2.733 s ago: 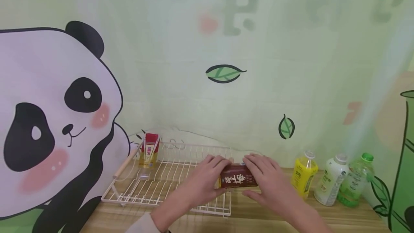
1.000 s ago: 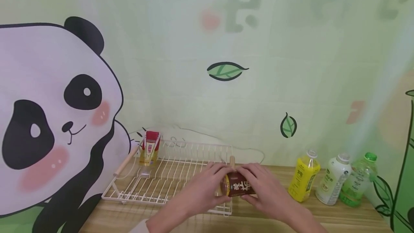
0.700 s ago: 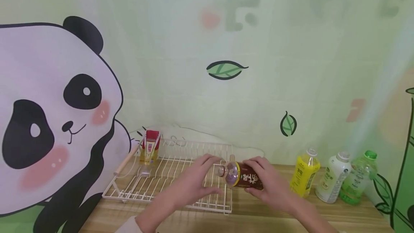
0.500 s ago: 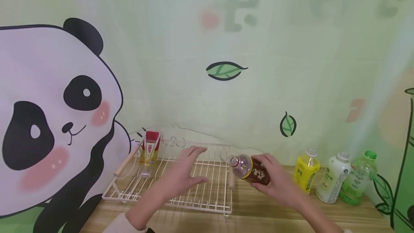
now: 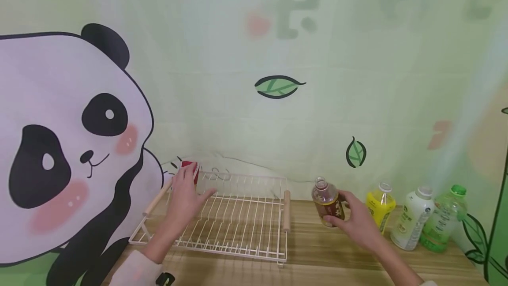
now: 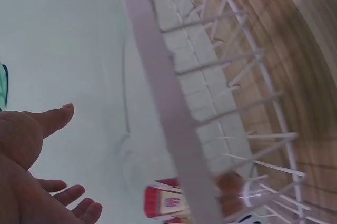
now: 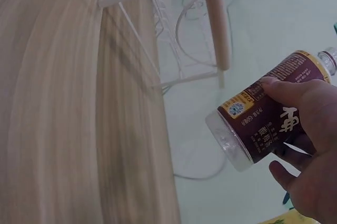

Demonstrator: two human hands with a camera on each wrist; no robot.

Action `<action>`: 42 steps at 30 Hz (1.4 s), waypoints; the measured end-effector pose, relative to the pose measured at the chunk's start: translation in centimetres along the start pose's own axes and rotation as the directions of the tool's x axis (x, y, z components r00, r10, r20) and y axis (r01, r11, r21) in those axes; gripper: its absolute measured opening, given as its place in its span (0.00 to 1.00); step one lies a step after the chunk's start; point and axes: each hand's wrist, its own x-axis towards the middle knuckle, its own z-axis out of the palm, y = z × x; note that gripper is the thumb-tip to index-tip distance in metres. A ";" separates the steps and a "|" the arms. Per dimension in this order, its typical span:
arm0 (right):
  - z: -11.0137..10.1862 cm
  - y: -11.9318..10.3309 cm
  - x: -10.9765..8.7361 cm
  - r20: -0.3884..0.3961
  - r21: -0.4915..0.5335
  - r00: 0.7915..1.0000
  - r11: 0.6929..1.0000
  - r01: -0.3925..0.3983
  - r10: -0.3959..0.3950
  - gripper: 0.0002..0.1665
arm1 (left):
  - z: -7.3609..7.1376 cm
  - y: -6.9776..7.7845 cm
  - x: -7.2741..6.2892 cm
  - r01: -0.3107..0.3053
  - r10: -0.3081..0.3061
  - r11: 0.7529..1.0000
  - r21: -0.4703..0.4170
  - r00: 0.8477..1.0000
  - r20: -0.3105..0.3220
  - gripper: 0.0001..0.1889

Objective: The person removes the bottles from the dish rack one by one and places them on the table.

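My right hand (image 5: 359, 220) grips a capless clear plastic bottle (image 5: 327, 208) with a dark brown label, held nearly upright at the right of the dish rack. In the right wrist view, the thumb lies across the label (image 7: 268, 113) and the bottle's base shows. My left hand (image 5: 186, 195), fingers spread, is over the left end of the white wire rack (image 6: 168, 97). In front of it from the head camera's side, it partly hides a red-and-gold bottle (image 5: 196, 173) standing neck-down in the rack. The left wrist view shows a gap between this hand and that bottle (image 6: 168, 203).
To the right stand a yellow-labelled bottle (image 5: 381, 204), a white bottle (image 5: 410, 220) and a green-capped clear bottle (image 5: 442, 220). The rack has a wooden handle (image 5: 286, 211) at its right end. A printed panda curtain (image 5: 222, 114) hangs behind the wooden table (image 5: 317, 257).
Both hands held the brown-labelled bottle sideways; my left hand has let go and moved left to the neck-down bottle. My right hand has carried its bottle right and tipped it more upright.
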 end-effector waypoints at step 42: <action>2.4 7.1 -2.1 -0.015 0.006 0.967 0.967 -0.253 0.253 0.48 | 4.2 -9.4 1.1 0.327 -0.318 0.941 -0.090 0.943 0.100 0.55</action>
